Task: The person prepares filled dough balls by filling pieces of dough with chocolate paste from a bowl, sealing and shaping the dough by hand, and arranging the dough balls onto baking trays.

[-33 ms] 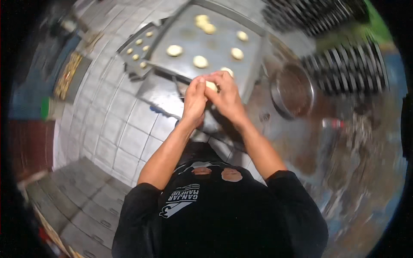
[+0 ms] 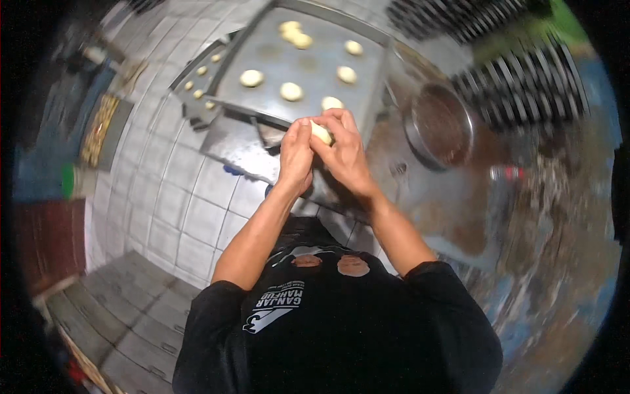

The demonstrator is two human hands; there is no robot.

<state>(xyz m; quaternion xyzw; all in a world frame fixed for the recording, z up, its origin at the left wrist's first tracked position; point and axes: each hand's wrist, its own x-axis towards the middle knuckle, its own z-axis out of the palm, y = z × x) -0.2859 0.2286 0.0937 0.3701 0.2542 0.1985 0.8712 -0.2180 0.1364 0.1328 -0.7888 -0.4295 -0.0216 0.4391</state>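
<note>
Two bare hands meet near the middle of the view. The left hand (image 2: pixel 296 157) and the right hand (image 2: pixel 344 154) are both closed around one small pale-yellow piece of dough (image 2: pixel 320 133), fingers bent and thumbs close together. The held piece shows in the gap between them — its underside is hidden.

Just beyond the fingers is a large metal tray (image 2: pixel 321 39) with raised sides. Rounded dough pieces (image 2: pixel 291 91) lie on it: some well apart, a few clustered and touching near the far side, and one just past the right fingertips. To its left, a smaller tray (image 2: pixel 207 84) bears five smaller pale rounds.

On the right, a round metal pan (image 2: pixel 469 141) with brown inside stands on a stained, worn surface (image 2: pixel 453 226). Farther right is a small red-and-clear object (image 2: pixel 507 173), too blurred to identify. Dark ridged pans (image 2: pixel 525 88) are stacked beyond the round pan.

Pale square tiles (image 2: pixel 200 213) spread to the left, with grey slabs (image 2: pixel 125 308) at lower left. The person's black short-sleeved shirt (image 2: pixel 328 315) fills the bottom — forearms reaching forward from it.
</note>
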